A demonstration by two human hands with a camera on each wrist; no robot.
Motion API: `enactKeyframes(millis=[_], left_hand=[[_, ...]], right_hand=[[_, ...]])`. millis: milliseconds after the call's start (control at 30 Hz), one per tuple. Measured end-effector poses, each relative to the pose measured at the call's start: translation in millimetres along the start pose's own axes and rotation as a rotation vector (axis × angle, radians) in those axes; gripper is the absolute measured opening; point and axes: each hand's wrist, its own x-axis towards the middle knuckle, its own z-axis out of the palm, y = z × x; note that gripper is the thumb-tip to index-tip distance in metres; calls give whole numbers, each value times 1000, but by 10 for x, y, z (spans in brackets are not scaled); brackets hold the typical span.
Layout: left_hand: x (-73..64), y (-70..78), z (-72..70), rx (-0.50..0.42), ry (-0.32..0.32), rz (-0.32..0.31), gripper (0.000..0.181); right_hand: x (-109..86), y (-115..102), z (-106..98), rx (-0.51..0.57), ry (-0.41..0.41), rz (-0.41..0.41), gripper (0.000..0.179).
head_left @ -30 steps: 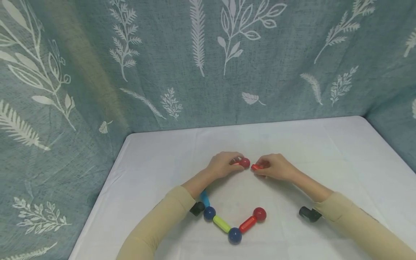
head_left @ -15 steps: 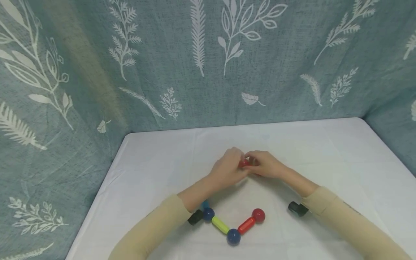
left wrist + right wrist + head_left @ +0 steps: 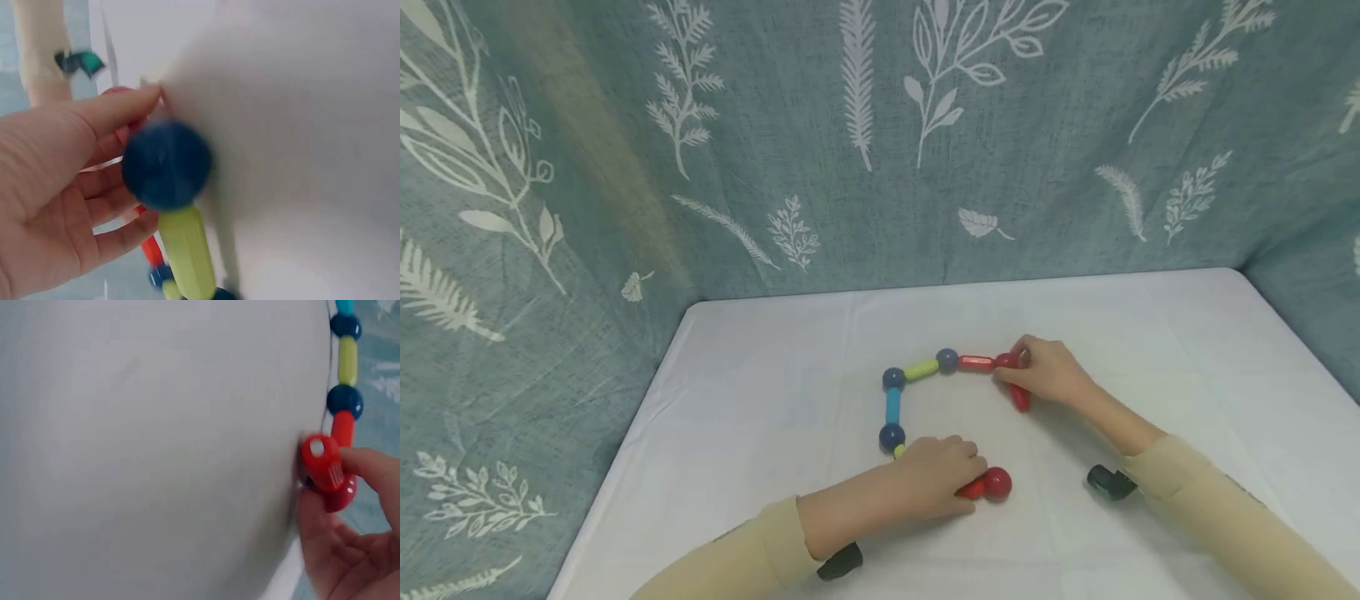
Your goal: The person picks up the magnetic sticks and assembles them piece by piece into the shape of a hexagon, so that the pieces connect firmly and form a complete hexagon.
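Observation:
A chain of balls and short rods, like a magnetic building set, curves over the white table. Its far end has a red ball [image 3: 1006, 361], which my right hand [image 3: 1048, 371] pinches between thumb and fingers. From this ball a red rod [image 3: 1019, 397] points toward me; its end shows in the right wrist view, where the thumb and fingers flank the ball. At the near end my left hand [image 3: 928, 475] grips another red rod [image 3: 972, 489], with a second red ball [image 3: 997, 483] beyond the fingers. A blue ball [image 3: 167, 164] and yellow-green rod [image 3: 186, 253] adjoin it.
Between the two hands lie a light-blue rod [image 3: 892, 407], a far yellow-green rod [image 3: 921, 370] and several dark-blue balls. The white table [image 3: 775, 367] meets a leaf-patterned teal curtain [image 3: 820, 250] at the back. Black wrist devices hang below both sleeves.
The hands met at the far red ball, then parted. My left hand came toward me onto the near red rod. My right hand moved slightly right, with the ball now joined to a second red rod.

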Motion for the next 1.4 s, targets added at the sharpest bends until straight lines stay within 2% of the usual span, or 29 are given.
enactKeyframes(millis=[67, 100, 167, 300, 367, 400, 467, 567, 767, 1000, 1133, 1200, 1267, 1333, 1400], left_hand=[[-27, -90, 1, 31, 53, -2, 32], [-40, -134, 6, 40, 78, -8, 31], [-69, -207, 30, 20, 117, -20, 32], [-88, -268, 107, -128, 154, -44, 47], [-69, -265, 148, -211, 182, -61, 51], [-55, -261, 170, -243, 201, -70, 51], [-27, -251, 208, -298, 245, -92, 45], [5, -234, 244, -341, 284, -128, 39], [36, -204, 237, -344, 312, -153, 36], [63, -178, 210, -349, 335, -131, 33], [67, -185, 192, -390, 329, -145, 33], [72, -226, 162, -410, 355, -167, 35], [84, -321, 102, -419, 415, -194, 37], [111, -478, 28, -416, 494, -237, 41], [151, -678, -47, -407, 537, -303, 47]], right_hand=[[-44, 73, -54, -42, 13, -31, 47], [-68, 111, -78, -65, 17, -87, 47], [-116, 189, -121, -120, 14, -269, 44], [-177, 309, -170, -270, -12, -684, 40], [-188, 334, -167, -318, -24, -785, 35], [-189, 340, -155, -327, -24, -798, 32], [-192, 329, -121, -307, -37, -794, 27], [-220, 284, -52, -218, -79, -755, 25], [-351, 210, 68, -82, -110, -709, 29], [-470, 144, 117, -46, -126, -722, 32], [-486, 94, 86, -58, -131, -668, 32], [-459, 53, 73, -47, -107, -611, 31], [-399, -3, 77, -26, -54, -536, 30], [-310, -78, 92, -6, -4, -435, 33], [-197, -154, 122, -32, 19, -352, 42]])
